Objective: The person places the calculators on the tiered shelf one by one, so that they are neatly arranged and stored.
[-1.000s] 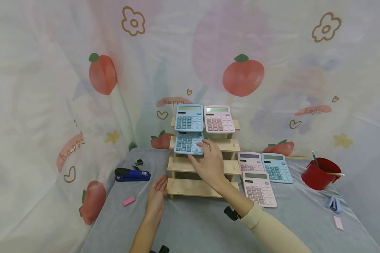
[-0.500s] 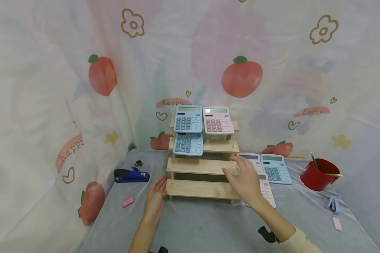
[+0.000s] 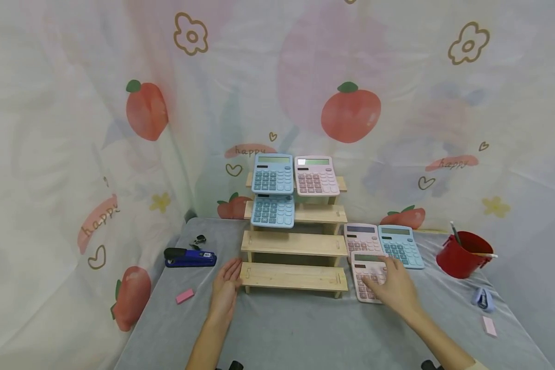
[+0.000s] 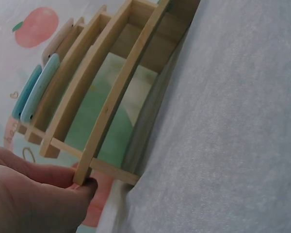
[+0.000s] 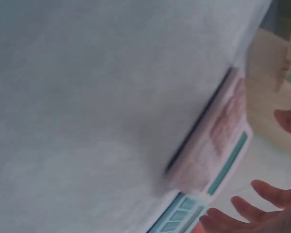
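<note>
A wooden tiered rack stands mid-table. My left hand holds the left end of its lowest plank; in the left wrist view thumb and finger pinch the plank end. On the top tier lean a blue calculator and a pink calculator. Another blue calculator leans on the left of the second tier. My right hand hovers, fingers spread, over the nearest pink calculator on the table. Behind that lie a second pink calculator and a blue calculator.
Left of the rack lie a blue stapler, small black clips and a pink eraser. To the right stand a red bucket with pencils, a light-blue small stapler-like item and a pale pink eraser.
My right hand has let go of the blue calculator on the second tier and moved right and down to above the front pink calculator. The left hand stays at the rack.
</note>
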